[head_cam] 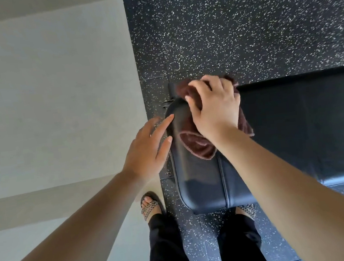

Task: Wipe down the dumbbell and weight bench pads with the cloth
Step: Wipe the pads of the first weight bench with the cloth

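Your right forearm (279, 174) crosses the bench pad (197, 176), right hand (214, 106) clutching the cloth (196, 146). At 9 o'clock the straight-fingered left hand (147, 150) touches its edge.

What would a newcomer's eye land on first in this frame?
The right hand at the centre draws the eye first, gripping a bunched brown cloth on the end of the black bench pad. Just left of it, the left hand is spread open with its fingertips at the pad's edge. Around them, the speckled black floor meets a pale surface on the left.
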`<state>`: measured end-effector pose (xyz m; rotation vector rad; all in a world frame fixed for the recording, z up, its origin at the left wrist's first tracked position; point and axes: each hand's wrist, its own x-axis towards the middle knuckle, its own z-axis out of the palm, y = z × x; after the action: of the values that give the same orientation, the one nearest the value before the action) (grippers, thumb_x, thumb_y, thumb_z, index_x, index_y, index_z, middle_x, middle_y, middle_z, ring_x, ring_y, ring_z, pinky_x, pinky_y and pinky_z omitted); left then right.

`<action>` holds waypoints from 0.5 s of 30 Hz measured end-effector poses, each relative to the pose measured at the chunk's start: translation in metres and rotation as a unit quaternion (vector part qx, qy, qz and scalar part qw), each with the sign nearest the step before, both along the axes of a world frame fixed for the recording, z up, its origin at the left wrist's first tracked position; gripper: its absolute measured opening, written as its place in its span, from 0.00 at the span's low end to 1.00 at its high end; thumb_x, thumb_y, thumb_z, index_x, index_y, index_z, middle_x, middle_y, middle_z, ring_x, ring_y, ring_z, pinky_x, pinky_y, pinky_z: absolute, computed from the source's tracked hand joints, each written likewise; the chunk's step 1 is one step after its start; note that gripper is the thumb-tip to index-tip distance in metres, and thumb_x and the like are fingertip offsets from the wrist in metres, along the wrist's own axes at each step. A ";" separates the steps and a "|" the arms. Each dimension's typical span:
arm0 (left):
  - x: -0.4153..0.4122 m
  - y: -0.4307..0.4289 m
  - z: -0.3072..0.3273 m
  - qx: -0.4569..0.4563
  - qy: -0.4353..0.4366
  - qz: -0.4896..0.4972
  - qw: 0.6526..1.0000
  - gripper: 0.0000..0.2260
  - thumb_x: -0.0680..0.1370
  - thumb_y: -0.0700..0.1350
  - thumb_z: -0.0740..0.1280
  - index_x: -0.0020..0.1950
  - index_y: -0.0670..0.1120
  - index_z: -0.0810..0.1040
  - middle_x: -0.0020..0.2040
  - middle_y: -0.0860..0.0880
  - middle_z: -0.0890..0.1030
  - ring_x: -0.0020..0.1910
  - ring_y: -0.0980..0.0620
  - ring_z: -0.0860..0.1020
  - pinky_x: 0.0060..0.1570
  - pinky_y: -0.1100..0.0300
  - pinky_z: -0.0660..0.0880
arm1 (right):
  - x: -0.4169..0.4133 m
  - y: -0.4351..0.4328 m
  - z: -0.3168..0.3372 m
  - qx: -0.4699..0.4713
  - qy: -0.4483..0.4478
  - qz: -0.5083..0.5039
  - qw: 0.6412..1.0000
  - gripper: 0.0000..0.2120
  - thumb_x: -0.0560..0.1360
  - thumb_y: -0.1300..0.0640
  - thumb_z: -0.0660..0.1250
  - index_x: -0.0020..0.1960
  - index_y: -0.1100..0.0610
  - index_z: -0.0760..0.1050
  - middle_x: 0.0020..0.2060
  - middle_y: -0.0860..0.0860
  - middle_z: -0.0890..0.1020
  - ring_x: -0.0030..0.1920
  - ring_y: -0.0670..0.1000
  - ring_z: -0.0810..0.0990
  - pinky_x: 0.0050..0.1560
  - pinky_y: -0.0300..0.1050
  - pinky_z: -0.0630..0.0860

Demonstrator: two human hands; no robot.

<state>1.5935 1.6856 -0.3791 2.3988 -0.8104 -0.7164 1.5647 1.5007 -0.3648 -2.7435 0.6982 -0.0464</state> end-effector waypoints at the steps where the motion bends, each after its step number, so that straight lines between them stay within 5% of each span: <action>1: 0.003 0.001 0.001 -0.004 0.005 -0.002 1.000 0.21 0.81 0.51 0.54 0.75 0.53 0.59 0.70 0.45 0.65 0.68 0.46 0.65 0.65 0.48 0.66 | -0.008 0.009 0.002 0.000 -0.006 0.013 1.000 0.15 0.77 0.47 0.61 0.62 0.50 0.74 0.63 0.52 0.73 0.62 0.59 0.69 0.54 0.59 0.70; 15: 0.039 0.043 0.012 0.031 0.004 -0.024 0.999 0.20 0.81 0.51 0.52 0.74 0.52 0.63 0.73 0.48 0.65 0.71 0.48 0.63 0.68 0.53 0.62 | 0.006 0.054 0.000 -0.027 0.000 -0.007 1.000 0.14 0.74 0.51 0.64 0.59 0.51 0.75 0.60 0.52 0.75 0.60 0.60 0.70 0.52 0.60 0.71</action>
<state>1.6323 1.7290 -0.3670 2.4365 -0.8576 -0.7800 1.5704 1.5550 -0.3652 -2.7896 0.7277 -0.0693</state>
